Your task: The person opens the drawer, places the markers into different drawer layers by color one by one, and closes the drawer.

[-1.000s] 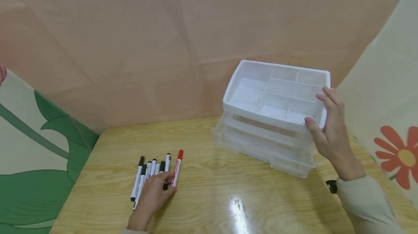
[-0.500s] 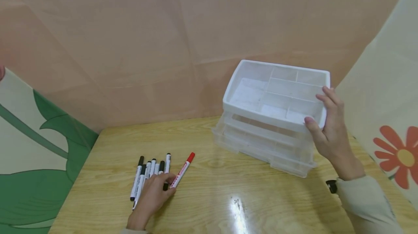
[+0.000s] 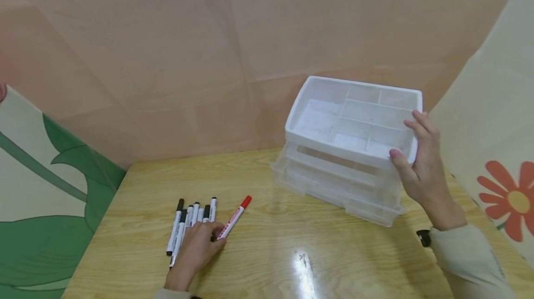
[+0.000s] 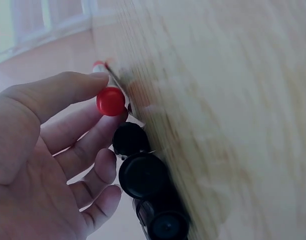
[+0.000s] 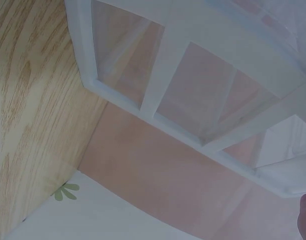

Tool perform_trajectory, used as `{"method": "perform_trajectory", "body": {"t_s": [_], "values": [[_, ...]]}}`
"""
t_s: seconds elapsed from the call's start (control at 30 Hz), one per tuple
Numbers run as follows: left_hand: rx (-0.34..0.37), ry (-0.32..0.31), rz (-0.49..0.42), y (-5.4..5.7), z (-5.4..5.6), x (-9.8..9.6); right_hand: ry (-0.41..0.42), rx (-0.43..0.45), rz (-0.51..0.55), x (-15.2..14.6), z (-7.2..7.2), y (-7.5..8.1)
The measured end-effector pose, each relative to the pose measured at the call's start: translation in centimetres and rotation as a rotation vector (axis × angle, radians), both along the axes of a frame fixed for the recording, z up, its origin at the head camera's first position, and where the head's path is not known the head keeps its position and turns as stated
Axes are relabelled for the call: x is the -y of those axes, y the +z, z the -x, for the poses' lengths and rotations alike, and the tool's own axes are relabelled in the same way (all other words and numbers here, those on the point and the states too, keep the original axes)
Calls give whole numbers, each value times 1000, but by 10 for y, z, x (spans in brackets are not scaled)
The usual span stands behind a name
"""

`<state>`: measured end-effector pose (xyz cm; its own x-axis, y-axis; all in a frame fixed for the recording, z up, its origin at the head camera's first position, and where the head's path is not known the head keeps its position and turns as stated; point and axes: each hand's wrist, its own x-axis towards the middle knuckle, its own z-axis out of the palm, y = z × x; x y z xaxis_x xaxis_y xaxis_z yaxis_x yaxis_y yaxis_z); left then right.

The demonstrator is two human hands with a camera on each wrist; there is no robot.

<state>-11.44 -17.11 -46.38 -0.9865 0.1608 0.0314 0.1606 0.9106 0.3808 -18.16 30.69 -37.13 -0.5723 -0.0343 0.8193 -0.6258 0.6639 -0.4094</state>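
1. Left hand [image 3: 197, 247] is clamped on the red-capped marker [image 3: 235, 217], pinching it between thumb and fingers towards its near end.
2. That marker sits at the near left of the counter [image 3: 258, 262], slanting with its cap far and right; whether it touches the wood, I cannot tell.
3. Black-capped markers [image 3: 173, 234] lie side by side just left of it, some partly hidden by the fingers.
4. Right hand [image 3: 425, 164] grips the white top tray [image 3: 325, 140] at its right end, thumb on the near corner.
5. Thin dividers split this tray, which tops the clear storage box [image 3: 333, 176] standing far right.
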Motion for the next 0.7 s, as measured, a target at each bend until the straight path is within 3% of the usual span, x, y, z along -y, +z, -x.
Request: {"method": "perform_trajectory", "body": {"t_s": [0.27,0.7], "values": [[-36,14,-27,-1,0,0,-1,-2,2,1,0,0],[-6,89,-49,2,-1,-4,5,-15,9,1,1,-1]]}}
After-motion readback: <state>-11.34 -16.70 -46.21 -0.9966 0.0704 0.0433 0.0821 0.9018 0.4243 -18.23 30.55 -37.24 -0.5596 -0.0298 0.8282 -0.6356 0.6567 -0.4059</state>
